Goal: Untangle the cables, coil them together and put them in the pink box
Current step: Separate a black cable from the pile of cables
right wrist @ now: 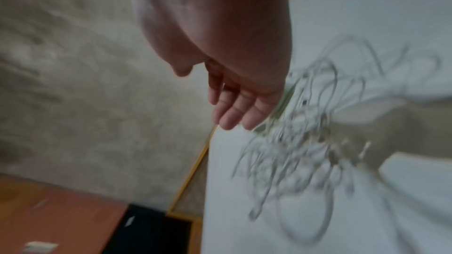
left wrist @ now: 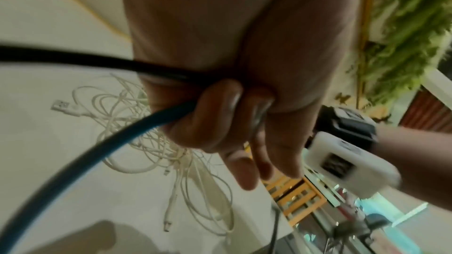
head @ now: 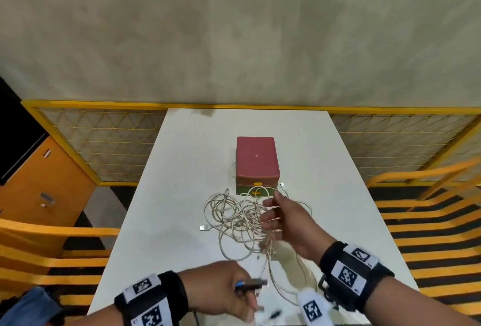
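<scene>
One pink box (head: 257,161) sits shut on the white counter (head: 177,195), beyond the fingertips of the right hand (head: 286,224). Just on the near side of the box lies one tangled heap of white cables (head: 234,217); how many cables make up the heap cannot be told, though at least three plug ends show: one USB plug (head: 204,227) out past the heap to the left of the right hand, one small plug beside the box's right front corner, and one at the heap's far left edge.

The right hand hovers over the right side of the heap with its fingers relaxed and spread apart, straight in the right wrist view (right wrist: 234,107); whether any strand is caught under the fingers cannot be told.

The left hand (head: 221,289), nearer the person and below the heap, has its fingers (left wrist: 210,123) curled round two thicker cords, one black cord (left wrist: 73,57) and one blue cord (left wrist: 102,146). In the head view a dark plug (head: 253,284) sticks out of its fist toward the right hand.

Each wrist wears one black band carrying marker tags.
</scene>
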`<state>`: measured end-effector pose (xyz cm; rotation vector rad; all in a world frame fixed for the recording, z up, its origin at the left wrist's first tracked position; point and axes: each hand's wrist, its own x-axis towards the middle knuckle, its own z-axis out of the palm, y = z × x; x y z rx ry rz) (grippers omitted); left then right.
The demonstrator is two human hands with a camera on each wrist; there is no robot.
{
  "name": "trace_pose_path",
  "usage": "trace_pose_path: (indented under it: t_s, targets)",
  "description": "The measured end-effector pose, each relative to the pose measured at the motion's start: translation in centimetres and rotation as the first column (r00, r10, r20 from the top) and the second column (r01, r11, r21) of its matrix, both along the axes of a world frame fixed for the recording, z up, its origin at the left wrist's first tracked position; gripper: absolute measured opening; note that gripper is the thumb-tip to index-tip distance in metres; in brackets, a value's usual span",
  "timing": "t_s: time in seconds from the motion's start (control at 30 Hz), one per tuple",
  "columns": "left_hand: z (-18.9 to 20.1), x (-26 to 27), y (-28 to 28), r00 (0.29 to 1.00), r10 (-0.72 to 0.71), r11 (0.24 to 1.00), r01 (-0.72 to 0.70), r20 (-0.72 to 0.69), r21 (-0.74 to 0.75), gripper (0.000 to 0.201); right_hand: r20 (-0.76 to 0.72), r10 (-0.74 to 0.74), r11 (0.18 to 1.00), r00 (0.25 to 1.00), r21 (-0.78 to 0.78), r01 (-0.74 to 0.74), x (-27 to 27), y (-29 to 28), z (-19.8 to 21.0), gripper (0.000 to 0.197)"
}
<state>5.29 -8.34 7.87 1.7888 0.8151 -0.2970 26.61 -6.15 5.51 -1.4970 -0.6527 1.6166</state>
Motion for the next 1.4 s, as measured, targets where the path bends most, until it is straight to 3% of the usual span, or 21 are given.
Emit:
trace_pose_path:
  t_s: [0.03, 0.1, 0.2, 0.27, 0.37, 0.47, 0.73, 0.83, 0.9, 0.97, 1.03, 1.23, 1.33, 1.4]
  targets:
    - [-0.4, 0.1, 0.1, 0.999, -0.027, 0.999, 0.028, -0.030, 0.032, 0.023, 0.119, -0.026, 0.999, 0.993, 0.034, 0.022, 1.3, 0.8, -0.3, 0.031]
    - [-0.8, 0.7, 0.3, 0.997, 0.072, 0.997, -0.072, -0.010, 0.018, 0.028, 0.345, -0.075, 0.995, 0.936, 0.081, 0.050, 4.1, 2.5, -1.5, 0.015]
    - [-0.7, 2.7, 1.4, 0.911, 0.395, 0.903, -0.361, 0.116, -0.234, 0.024, 0.672, -0.038, 0.996, 0.740, 0.084, -0.024, 7.5, 5.5, -4.0, 0.017]
    - [-0.5, 4.2, 2.7, 0.823, 0.531, 0.829, -0.457, 0.200, -0.323, 0.027, 0.802, 0.027, 0.998, 0.597, 0.015, -0.065, 9.2, 7.4, -5.8, 0.017]
    - [0.0, 6.6, 5.2, 0.683, 0.660, 0.749, -0.562, 0.314, -0.351, 0.037, 0.867, 0.105, 0.994, 0.487, -0.082, -0.067, 10.4, 10.0, -8.4, 0.010]
    - [-0.1, 8.7, 7.9, 0.544, 0.746, 0.662, -0.669, 0.385, -0.338, 0.043, 0.883, 0.154, 0.988, 0.443, -0.122, -0.100, 10.4, 12.3, -10.5, 0.008]
    - [-2.7, 12.2, 11.9, 0.370, 0.823, 0.512, -0.813, 0.431, -0.279, 0.038, 0.921, 0.278, 0.953, 0.274, -0.229, -0.199, 9.4, 15.6, -14.2, 0.022]
    - [-3.1, 12.7, 12.2, 0.344, 0.834, 0.490, -0.821, 0.431, -0.293, 0.033, 0.899, 0.282, 0.950, 0.336, -0.214, -0.226, 9.3, 15.9, -13.1, 0.012]
    - [-3.2, 12.7, 12.5, 0.340, 0.831, 0.492, -0.818, 0.440, -0.298, 0.030, 0.850, 0.174, 0.981, 0.497, -0.106, -0.162, 9.6, 16.1, -11.1, 0.010]
    - [-3.3, 12.7, 12.8, 0.354, 0.830, 0.502, -0.811, 0.431, -0.300, 0.028, 0.703, 0.015, 0.997, 0.711, 0.041, -0.062, 9.7, 15.5, -7.8, 0.014]
    - [-3.1, 12.7, 13.2, 0.392, 0.820, 0.527, -0.801, 0.418, -0.284, 0.027, 0.533, -0.074, 0.989, 0.843, 0.148, -0.007, 9.6, 14.3, -3.5, 0.018]
    - [-0.1, 13.0, 14.1, 0.536, 0.705, 0.677, -0.704, 0.465, -0.215, 0.027, 0.420, -0.074, 0.908, 0.904, 0.404, -0.113, 8.0, 10.7, 8.4, 0.017]
    - [2.9, 13.1, 13.9, 0.615, 0.572, 0.763, -0.642, 0.543, -0.076, 0.036, 0.380, -0.062, 0.856, 0.923, 0.496, -0.146, 6.5, 9.0, 12.5, 0.021]
    - [5.1, 12.9, 13.2, 0.630, 0.496, 0.785, -0.620, 0.598, 0.002, 0.043, 0.363, -0.095, 0.829, 0.927, 0.545, -0.129, 5.7, 8.0, 14.4, 0.023]
